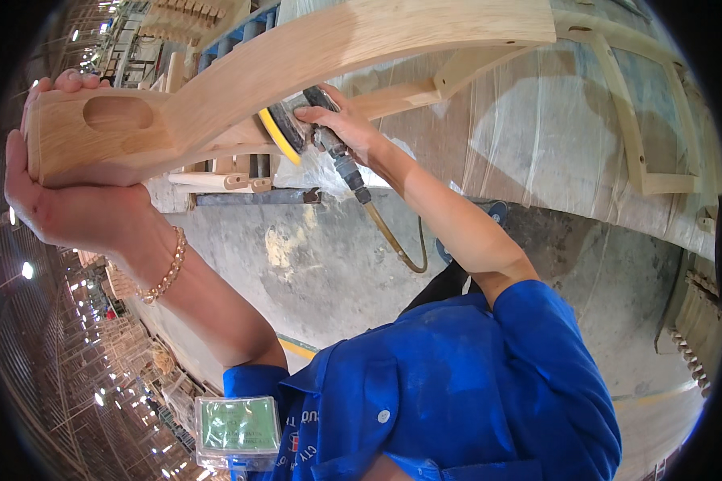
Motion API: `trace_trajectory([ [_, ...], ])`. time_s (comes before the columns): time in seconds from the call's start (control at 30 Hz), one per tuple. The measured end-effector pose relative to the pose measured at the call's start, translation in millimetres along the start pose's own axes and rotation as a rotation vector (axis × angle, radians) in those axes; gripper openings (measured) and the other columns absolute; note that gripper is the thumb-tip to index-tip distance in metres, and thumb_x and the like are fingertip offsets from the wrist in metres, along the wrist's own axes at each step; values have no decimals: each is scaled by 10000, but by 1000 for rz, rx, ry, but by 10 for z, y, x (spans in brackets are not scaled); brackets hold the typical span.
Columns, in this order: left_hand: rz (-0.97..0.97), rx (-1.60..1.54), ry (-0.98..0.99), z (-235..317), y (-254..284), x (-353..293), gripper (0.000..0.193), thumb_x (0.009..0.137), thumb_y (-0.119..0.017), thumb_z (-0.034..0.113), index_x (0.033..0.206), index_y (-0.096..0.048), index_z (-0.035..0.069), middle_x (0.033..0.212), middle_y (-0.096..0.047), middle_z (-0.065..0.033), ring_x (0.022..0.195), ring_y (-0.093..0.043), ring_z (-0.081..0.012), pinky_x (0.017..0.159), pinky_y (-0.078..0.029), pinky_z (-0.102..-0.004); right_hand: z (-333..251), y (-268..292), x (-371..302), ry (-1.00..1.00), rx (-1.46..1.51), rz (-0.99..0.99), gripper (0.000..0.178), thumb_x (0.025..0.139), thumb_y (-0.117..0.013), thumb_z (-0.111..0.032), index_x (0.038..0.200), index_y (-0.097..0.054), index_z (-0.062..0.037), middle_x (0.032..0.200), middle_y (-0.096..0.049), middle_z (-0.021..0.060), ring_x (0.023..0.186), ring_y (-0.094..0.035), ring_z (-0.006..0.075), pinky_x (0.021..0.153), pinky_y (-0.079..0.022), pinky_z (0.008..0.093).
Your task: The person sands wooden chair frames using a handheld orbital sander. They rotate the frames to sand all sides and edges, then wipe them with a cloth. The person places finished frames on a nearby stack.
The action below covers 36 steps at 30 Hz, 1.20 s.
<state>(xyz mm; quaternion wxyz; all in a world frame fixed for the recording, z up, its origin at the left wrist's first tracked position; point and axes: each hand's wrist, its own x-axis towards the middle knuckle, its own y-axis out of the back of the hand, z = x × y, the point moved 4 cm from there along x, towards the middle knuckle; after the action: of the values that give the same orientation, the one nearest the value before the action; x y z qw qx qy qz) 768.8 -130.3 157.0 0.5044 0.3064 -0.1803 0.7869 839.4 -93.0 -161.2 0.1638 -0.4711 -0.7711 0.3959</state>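
A pale, curved wooden furniture frame (pixel 329 48) crosses the upper left, raised and tilted. Its thick near-left end has an oval recess, and my left hand (pixel 84 210) is wrapped around that end, palm beneath and fingertips showing over the far side. My right hand (pixel 349 128) grips an air-powered orbital sander (pixel 290 127) with a yellow-edged pad. The sander is beside the frame's lower edge, its pad turned toward the wood; whether they touch, I cannot tell. From the sander's handle hangs a yellowish air hose (pixel 389 234).
Behind the frame stands a bench (pixel 505 152) covered with plastic sheeting. Another wooden frame (pixel 634 148) lies on its right side. Wooden bars (pixel 208 181) sit below the raised piece. Concrete floor (pixel 329 272) spreads in front of me, and stacked wooden parts (pixel 690 353) stand far right.
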Motion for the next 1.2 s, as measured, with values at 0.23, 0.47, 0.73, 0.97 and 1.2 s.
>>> trace_trajectory([
  [0.23,9,-69,59,-2,-38,-6,505,905,-432,306,1097,-615,-123,951,-638,-235,890,-630,-327,859,-513,-401,75,209,-739,-148,-369,-40,931,754,-836,-309,1521,-358,-84,1361,-554,195,1222,-547,264,1015,-444,351],
  [0.47,21,-73,50,23,-50,-30,504,912,-436,310,1112,-607,-121,957,-637,-228,894,-626,-325,866,-507,-391,-335,34,-1040,109,-1205,-22,799,713,-801,-260,1446,-483,-247,1134,-643,198,939,-654,385,853,-536,444],
  [0.73,10,-47,34,-4,62,-30,511,918,-420,313,1113,-607,-120,973,-647,-233,918,-634,-337,885,-509,-408,-329,-384,-160,393,-1609,94,502,899,-558,-190,1391,-542,-289,1267,-492,291,958,-657,377,788,-559,437],
  [0.97,12,-9,56,-42,96,39,517,922,-409,317,1133,-602,-115,989,-645,-231,950,-630,-341,931,-496,-430,-541,52,-272,286,-1497,200,609,859,-622,-227,1443,-476,-320,1251,-497,291,1076,-615,395,847,-549,465],
  [1.2,-28,-86,88,-76,97,77,496,927,-409,305,1134,-597,-105,987,-626,-216,965,-606,-321,930,-480,-419,-953,631,-502,233,-1520,489,609,789,-737,-293,1366,-548,-254,1210,-508,239,1014,-646,413,873,-546,456],
])
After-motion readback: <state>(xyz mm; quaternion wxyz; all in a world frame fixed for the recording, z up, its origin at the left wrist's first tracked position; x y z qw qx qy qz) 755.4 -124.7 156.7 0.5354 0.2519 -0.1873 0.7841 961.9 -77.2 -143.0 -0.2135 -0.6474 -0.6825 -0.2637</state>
